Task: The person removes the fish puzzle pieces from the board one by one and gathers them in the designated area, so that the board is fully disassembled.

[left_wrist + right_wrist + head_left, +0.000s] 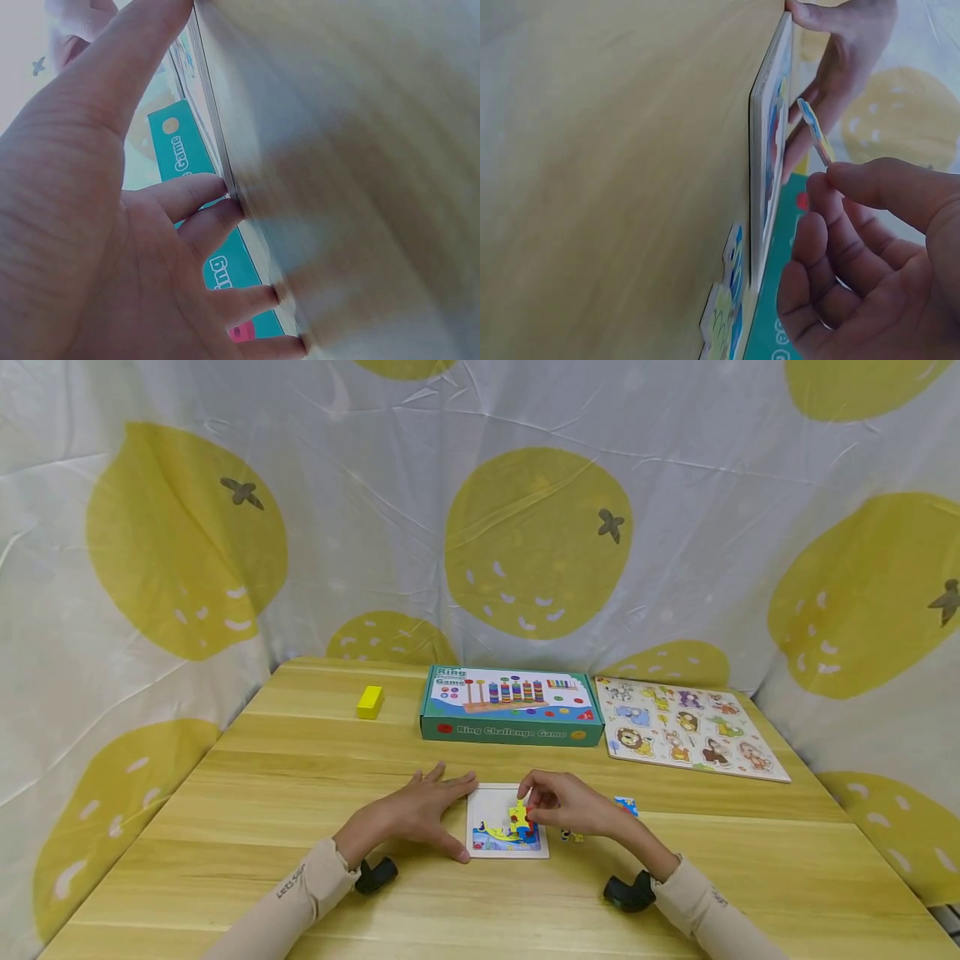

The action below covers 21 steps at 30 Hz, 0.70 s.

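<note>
A pale cloth (360, 527), printed with big yellow fruit, is hanging in soft creases around a tabletop (225, 827) with smooth, streaky wood grain. A flat animal board (753, 731) is lying at the tabletop's far right corner, carrying cut-out animal shapes. Beside it, near the middle of the far edge, a green oblong game box (513, 706) is showing a printed picture of coloured rings.

The left hand (416, 810) is spreading its fingers apart, its thumb touching the near left corner of a shallow, square puzzle tray (495, 855) and its forefinger reaching the far left corner. The right hand (573, 806) is pinching a piece between thumb and forefinger, its other fingers curling. The pale-rimmed tray is holding a partly filled picture in yellow, red and blue along its near side, its far left part lying bare and white.

A glossy yellow block (369, 703) is sitting left of the box, toward the far edge. Loose pieces (626, 806), thin and knobbly, are lying past the tray's right edge. The pinched puzzle piece (817, 135), thin and flat with blue and yellow showing, is tilting above the tray, clear of its surface.
</note>
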Tool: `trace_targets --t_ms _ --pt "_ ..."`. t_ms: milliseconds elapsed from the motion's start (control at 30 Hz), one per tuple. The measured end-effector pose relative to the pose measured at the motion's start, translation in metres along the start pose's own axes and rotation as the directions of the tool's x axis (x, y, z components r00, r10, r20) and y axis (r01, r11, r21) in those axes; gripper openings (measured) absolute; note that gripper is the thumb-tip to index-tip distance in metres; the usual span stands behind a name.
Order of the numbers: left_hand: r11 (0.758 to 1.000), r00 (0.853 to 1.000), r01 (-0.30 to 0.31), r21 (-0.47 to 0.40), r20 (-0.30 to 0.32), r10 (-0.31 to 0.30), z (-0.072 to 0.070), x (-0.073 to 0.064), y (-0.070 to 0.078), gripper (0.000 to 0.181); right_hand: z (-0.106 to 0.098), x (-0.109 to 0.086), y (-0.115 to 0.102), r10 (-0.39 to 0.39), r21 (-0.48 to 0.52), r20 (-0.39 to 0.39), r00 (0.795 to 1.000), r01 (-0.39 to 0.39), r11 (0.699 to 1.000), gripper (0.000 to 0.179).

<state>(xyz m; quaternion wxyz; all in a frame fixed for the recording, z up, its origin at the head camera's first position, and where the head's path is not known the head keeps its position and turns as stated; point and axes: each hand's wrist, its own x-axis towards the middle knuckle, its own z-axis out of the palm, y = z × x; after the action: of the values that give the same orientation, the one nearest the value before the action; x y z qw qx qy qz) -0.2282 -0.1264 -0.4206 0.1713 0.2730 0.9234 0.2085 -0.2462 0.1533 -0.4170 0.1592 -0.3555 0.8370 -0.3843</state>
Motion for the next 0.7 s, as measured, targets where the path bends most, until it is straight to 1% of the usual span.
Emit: trace_targets --t_ms 167,367,700 --pt "1.000 1.000 -0.006 0.001 -0.002 0.006 0.001 0.000 -0.001 0.103 -0.003 -0.007 0.006 0.014 0.005 -0.009 1.000 -0.014 1.000 0.017" --pt "1.000 1.000 -0.007 -0.008 0.001 0.007 0.000 -0.001 -0.002 0.103 -0.005 -0.015 0.009 0.017 -0.017 -0.037 0.999 -0.017 1.000 0.019" --pt "1.000 1.000 -0.015 -0.006 -0.003 0.015 0.001 -0.001 -0.002 0.103 -0.010 -0.030 0.015 0.029 -0.006 -0.061 0.998 -0.029 1.000 0.019"
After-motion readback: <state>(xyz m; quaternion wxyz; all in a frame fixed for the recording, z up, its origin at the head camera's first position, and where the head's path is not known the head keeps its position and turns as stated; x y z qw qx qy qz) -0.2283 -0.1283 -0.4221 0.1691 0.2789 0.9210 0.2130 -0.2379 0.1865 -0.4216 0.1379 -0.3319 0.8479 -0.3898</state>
